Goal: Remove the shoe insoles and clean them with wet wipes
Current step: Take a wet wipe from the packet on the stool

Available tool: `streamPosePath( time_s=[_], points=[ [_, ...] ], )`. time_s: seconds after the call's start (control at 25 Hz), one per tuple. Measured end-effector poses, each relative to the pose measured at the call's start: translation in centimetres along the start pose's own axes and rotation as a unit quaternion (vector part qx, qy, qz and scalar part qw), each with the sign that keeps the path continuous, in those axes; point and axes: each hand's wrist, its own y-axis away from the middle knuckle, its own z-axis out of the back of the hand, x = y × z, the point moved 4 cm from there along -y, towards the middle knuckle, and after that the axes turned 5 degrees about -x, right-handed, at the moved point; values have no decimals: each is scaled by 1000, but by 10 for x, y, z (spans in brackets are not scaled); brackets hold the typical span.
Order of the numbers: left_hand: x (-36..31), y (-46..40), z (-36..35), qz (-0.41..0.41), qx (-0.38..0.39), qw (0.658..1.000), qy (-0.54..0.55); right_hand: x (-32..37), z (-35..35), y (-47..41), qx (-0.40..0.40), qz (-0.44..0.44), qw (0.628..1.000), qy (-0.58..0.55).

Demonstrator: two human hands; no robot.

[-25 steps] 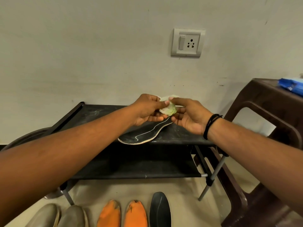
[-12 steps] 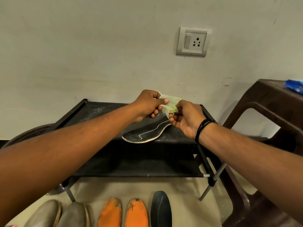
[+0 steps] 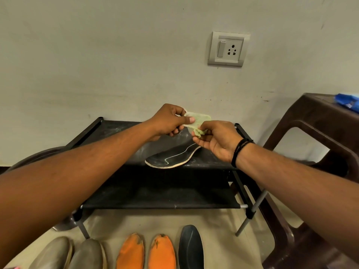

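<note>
Head view: wet wipe is held up between both hands, above the far end of the black insole. Left hand pinches one edge w/ thumb over curled fingers; right hand pinches the bunched lower part.

Landmark = shoe rack, 2 black fabric tiers. Black insole lies flat on its top tier, near the front edge, toward the right side; white trim and a curved white line are seen. Neither hand touches it.

Step judged: wipe being spread or refolded, prob. between wiping passes. Next move calls for: wipe flattened to a clean face, one hand freed to steady the insole, wipe pressed along its length. Wipe looks yellow-green; whether soiled cannot be told.

Containers/holders: rack lower tier, nothing seen on it. On the floor in front of rack: two grey insoles, two orange insoles, one dark insole, in a row. Right of rack: brown plastic stool w/ a blue packet on top, poss. the wipes pack.
</note>
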Motion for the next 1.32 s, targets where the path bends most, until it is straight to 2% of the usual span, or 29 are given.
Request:
streamPosePath(
  time_s=[0.12, 0.2, 0.32, 0.44, 0.64, 0.84, 1.12, 1.24, 1.32],
  points=[
    [2, 6, -9, 123, 85, 984, 98, 4, -5, 0, -14, 30, 999, 8],
    [2, 6, -11, 149, 110, 975, 125, 7, -4, -4, -31, 44, 998, 29],
    [4, -1, -6, 137, 14, 984, 116, 6, 1, -11, -30, 37, 997, 65],
    [10, -3, -10, 136, -69, 979, 138, 1, 6, -14, -12, 3, 997, 73],
    [11, 5, -27, 119, -61, 988, 81, 2, 13, -15, -40, -7, 999, 4],
    [8, 5, -30, 48, -108, 992, 53, 0, 8, -9, 13, -2, 999, 36],
    [11, 11, -41, 135, -161, 960, 187, -4, 7, -8, 22, -49, 998, 37],
    [8, 8, -39, 142, -158, 958, 193, 0, 6, -12, -10, -7, 998, 56],
    [5, 7, -32, 141, -111, 964, 195, 1, 7, -15, -20, 32, 998, 44]
  ],
)
